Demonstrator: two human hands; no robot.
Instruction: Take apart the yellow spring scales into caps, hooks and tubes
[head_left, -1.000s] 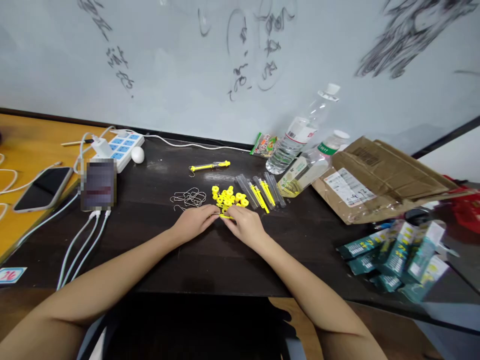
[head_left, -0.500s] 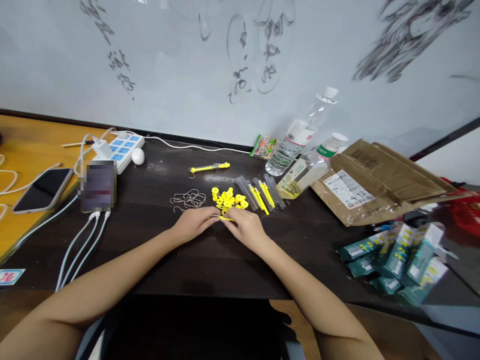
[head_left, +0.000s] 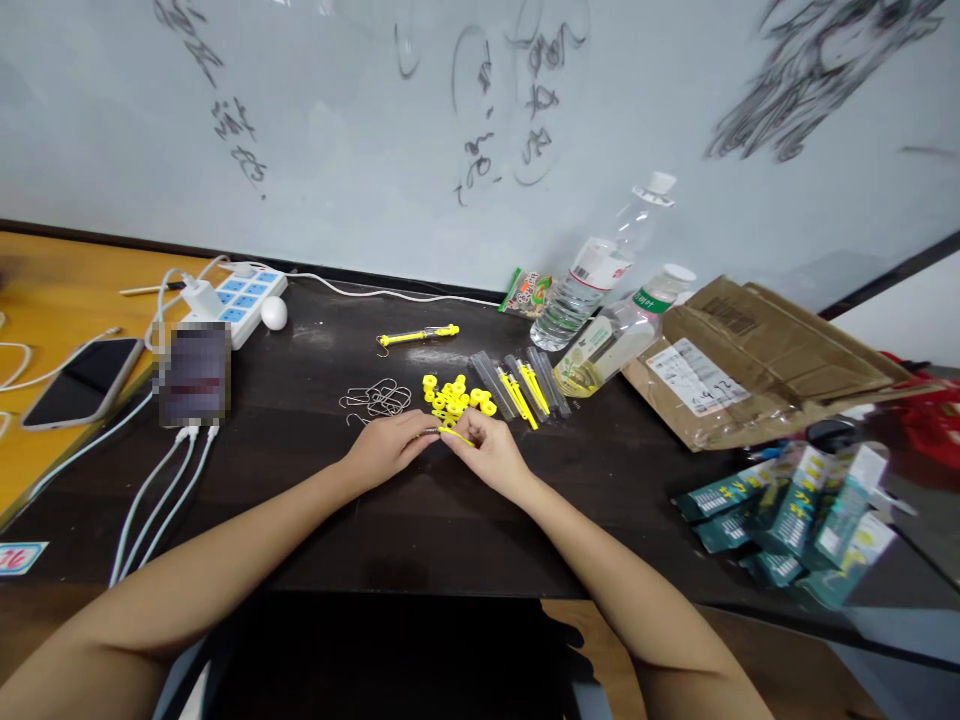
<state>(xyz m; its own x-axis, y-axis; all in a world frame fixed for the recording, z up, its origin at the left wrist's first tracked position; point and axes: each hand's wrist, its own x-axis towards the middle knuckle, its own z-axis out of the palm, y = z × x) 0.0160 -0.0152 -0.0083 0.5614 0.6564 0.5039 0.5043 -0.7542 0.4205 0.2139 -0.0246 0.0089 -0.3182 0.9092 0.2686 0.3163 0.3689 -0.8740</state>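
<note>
My left hand (head_left: 382, 446) and my right hand (head_left: 491, 455) meet near the middle of the dark table. Between their pinched fingertips is a thin piece, dark and spring-like on the left, and a yellow stick (head_left: 457, 436) on the right. Just beyond my fingers lie small yellow caps (head_left: 452, 396) in a heap. Metal hooks (head_left: 379, 397) form a tangle beyond my left hand. Clear tubes (head_left: 492, 384) and yellow sticks (head_left: 529, 388) lie to the right of the heap. Farther back rests a yellow-ended tube with a hook (head_left: 418, 336).
Two bottles (head_left: 592, 270) (head_left: 622, 335), a snack packet (head_left: 528, 292) and a cardboard parcel (head_left: 750, 350) stand or lie at the back right. Green boxes (head_left: 795, 505) are piled at the right. On the left are a power strip (head_left: 244, 300), cables and a phone (head_left: 84, 382).
My right hand's fingers have shifted slightly along the yellow stick, with more of it showing beneath them. My left hand has barely moved.
</note>
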